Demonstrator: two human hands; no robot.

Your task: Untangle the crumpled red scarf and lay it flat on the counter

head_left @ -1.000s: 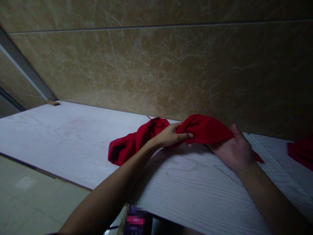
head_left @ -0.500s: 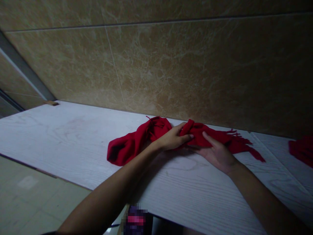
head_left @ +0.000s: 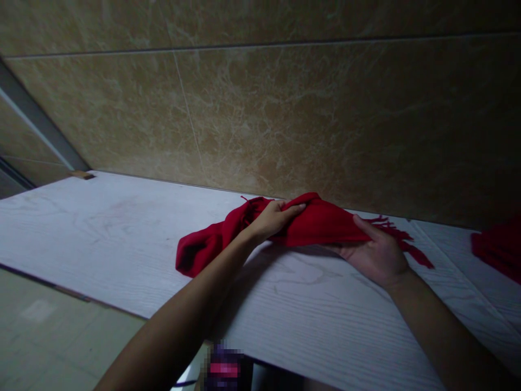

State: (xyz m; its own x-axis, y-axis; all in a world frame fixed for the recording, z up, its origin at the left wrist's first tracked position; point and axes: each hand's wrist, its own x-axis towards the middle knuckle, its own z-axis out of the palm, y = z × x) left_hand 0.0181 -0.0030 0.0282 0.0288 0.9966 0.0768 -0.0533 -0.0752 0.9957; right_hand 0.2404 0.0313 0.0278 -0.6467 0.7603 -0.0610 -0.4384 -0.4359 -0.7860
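Observation:
A red fringed scarf [head_left: 317, 224] lies bunched on a pale wood-grain table [head_left: 101, 233] close to the tiled wall. My left hand [head_left: 272, 219] grips a fold of the scarf near its middle, fingers curled over the cloth. My right hand [head_left: 376, 252] is palm up under the scarf's right part, thumb pressed on top, lifting it a little off the table. The fringe [head_left: 401, 244] trails out to the right of that hand. The scarf's left end [head_left: 195, 255] rests flat on the table.
Another piece of red cloth [head_left: 499, 250] lies at the far right edge. A marbled beige tile wall [head_left: 285, 119] rises right behind the table. A small wooden block [head_left: 81, 175] sits at the table's far left corner. Floor tiles show at lower left.
My right hand has slid back to the right under the scarf and raised it again. My left hand moved slightly up and left along the fold, keeping its grip.

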